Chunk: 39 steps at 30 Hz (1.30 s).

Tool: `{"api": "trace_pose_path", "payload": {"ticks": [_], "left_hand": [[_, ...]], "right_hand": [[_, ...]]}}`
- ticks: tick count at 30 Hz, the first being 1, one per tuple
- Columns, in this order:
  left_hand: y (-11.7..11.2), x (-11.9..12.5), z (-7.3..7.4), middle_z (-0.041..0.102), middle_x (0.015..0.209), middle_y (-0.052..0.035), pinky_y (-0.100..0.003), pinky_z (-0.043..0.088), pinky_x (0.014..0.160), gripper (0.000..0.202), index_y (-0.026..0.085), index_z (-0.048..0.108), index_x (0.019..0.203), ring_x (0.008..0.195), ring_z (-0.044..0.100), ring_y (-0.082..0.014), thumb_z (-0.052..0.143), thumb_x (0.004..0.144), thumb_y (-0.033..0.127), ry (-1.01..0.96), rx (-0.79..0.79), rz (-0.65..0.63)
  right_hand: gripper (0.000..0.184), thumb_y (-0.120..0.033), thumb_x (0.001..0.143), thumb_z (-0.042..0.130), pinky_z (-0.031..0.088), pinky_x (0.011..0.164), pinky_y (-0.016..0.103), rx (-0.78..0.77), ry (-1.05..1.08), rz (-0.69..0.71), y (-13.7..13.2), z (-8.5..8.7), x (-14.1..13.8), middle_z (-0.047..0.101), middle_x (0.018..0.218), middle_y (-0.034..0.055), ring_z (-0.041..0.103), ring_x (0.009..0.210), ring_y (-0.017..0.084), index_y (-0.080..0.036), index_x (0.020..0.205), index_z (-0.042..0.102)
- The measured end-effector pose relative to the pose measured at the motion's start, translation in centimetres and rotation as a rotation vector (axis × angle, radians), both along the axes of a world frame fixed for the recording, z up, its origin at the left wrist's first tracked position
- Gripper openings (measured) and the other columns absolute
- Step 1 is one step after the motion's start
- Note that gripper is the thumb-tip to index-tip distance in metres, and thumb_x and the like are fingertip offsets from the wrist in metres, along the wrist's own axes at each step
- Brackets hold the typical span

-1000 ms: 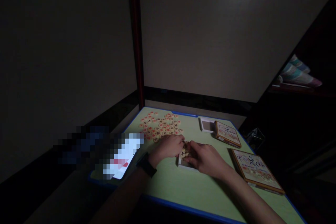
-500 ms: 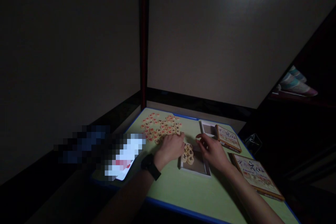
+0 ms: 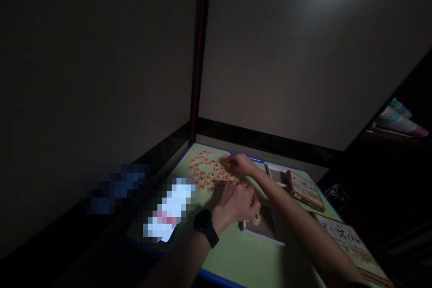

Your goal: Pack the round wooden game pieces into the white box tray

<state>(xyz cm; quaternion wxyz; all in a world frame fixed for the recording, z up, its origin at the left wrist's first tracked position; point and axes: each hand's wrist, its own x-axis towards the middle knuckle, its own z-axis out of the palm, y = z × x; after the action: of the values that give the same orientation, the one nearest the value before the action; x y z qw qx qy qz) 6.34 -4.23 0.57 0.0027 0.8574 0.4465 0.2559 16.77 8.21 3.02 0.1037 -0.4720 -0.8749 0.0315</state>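
Observation:
Round wooden Chinese chess pieces (image 3: 201,173) with red or black characters lie spread over the far left of the table. My right hand (image 3: 239,163) reaches across to the far right side of this spread, fingers bent down and closed at the pieces; whether one is between them is hidden. Over the left side of a shallow open box (image 3: 265,235) is my left hand (image 3: 238,201), a dark watch on its wrist. Its fingers are curled, and what they hold, if anything, is out of sight. A black-marked chess piece (image 3: 257,218) shows in the box below these fingers.
A second open box (image 3: 277,173) stands at the back right, a printed box lid (image 3: 305,189) against it. Another printed lid (image 3: 353,245) lies at the right edge. A bright, blurred-out device (image 3: 172,209) is at the left. Walls rise behind the green table (image 3: 232,256).
My right hand has moved left from above the near box to the spread pieces. My left hand has come over the box and now covers most of the pieces in it. The view has shifted slightly.

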Motion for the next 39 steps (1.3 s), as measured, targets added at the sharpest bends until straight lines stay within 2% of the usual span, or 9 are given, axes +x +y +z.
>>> {"api": "trace_pose_path", "payload": {"ticks": [5,8,11,16,23,25,30,39], "left_hand": [[0.1,0.0,-0.6,0.065,0.068,-0.0057,-0.031,0.045,0.062,0.015,0.018,0.064,0.069,0.066,0.063,-0.021,0.054,0.076,0.025,-0.177,0.202,-0.096],[0.3,0.0,-0.7,0.062,0.063,-0.004,-0.029,0.042,0.056,0.012,0.018,0.061,0.066,0.06,0.06,-0.0185,0.054,0.075,0.023,-0.256,0.309,-0.111],[0.5,0.1,-0.9,0.061,0.061,-0.0032,-0.028,0.04,0.054,0.013,0.018,0.06,0.065,0.057,0.058,-0.0171,0.054,0.075,0.023,-0.306,0.363,-0.122],[0.5,0.3,-1.0,0.062,0.061,-0.0031,-0.028,0.04,0.052,0.014,0.018,0.06,0.063,0.056,0.058,-0.0175,0.055,0.075,0.023,-0.321,0.367,-0.128],[0.8,0.2,-0.9,0.062,0.061,-0.0036,-0.027,0.041,0.054,0.013,0.018,0.06,0.064,0.057,0.059,-0.0169,0.055,0.075,0.022,-0.338,0.37,-0.108],[0.8,0.2,-0.9,0.062,0.061,-0.0034,-0.027,0.04,0.053,0.013,0.018,0.06,0.063,0.056,0.058,-0.0171,0.055,0.074,0.022,-0.345,0.389,-0.106],[0.7,0.1,-1.0,0.063,0.061,-0.0033,-0.028,0.04,0.052,0.012,0.018,0.059,0.063,0.056,0.059,-0.018,0.055,0.074,0.021,-0.343,0.405,-0.107],[0.8,-0.1,-0.9,0.063,0.061,-0.0031,-0.028,0.04,0.054,0.011,0.018,0.059,0.064,0.057,0.059,-0.0176,0.054,0.074,0.021,-0.351,0.392,-0.042]], "right_hand": [[0.021,-0.008,0.076,0.054,0.036,0.064,0.021,-0.018,-0.088,0.003,2.2,-0.9,-2.8,0.073,0.084,0.0049,0.061,0.073,0.014,-0.017,0.08,0.073],[0.02,-0.01,0.078,0.054,0.036,0.064,0.022,-0.024,-0.149,-0.008,2.9,-0.9,-3.4,0.073,0.09,0.0068,0.061,0.077,0.015,-0.018,0.082,0.073],[0.02,-0.01,0.078,0.055,0.037,0.065,0.022,-0.046,-0.202,0.007,3.3,-1.0,-3.6,0.073,0.088,0.0058,0.062,0.078,0.015,-0.018,0.081,0.073],[0.023,-0.008,0.08,0.053,0.038,0.068,0.022,-0.042,-0.235,0.011,3.0,-1.2,-4.1,0.073,0.095,0.0078,0.063,0.083,0.017,-0.018,0.089,0.072],[0.037,-0.013,0.089,0.048,0.04,0.075,0.024,0.024,-0.187,-0.057,1.9,-0.8,-4.5,0.068,0.115,0.0133,0.064,0.099,0.02,-0.017,0.125,0.058],[0.035,-0.017,0.09,0.048,0.04,0.077,0.023,0.015,-0.176,-0.05,1.8,-0.7,-4.6,0.068,0.117,0.0116,0.064,0.101,0.019,-0.018,0.123,0.059],[0.021,-0.017,0.084,0.055,0.04,0.071,0.022,-0.045,-0.202,-0.014,1.7,-0.8,-5.3,0.073,0.104,0.0081,0.065,0.093,0.019,-0.019,0.099,0.07],[0.028,-0.015,0.082,0.055,0.042,0.07,0.023,-0.079,-0.242,-0.054,1.7,-0.7,-6.1,0.072,0.105,0.0128,0.067,0.092,0.022,-0.016,0.108,0.068]]}}
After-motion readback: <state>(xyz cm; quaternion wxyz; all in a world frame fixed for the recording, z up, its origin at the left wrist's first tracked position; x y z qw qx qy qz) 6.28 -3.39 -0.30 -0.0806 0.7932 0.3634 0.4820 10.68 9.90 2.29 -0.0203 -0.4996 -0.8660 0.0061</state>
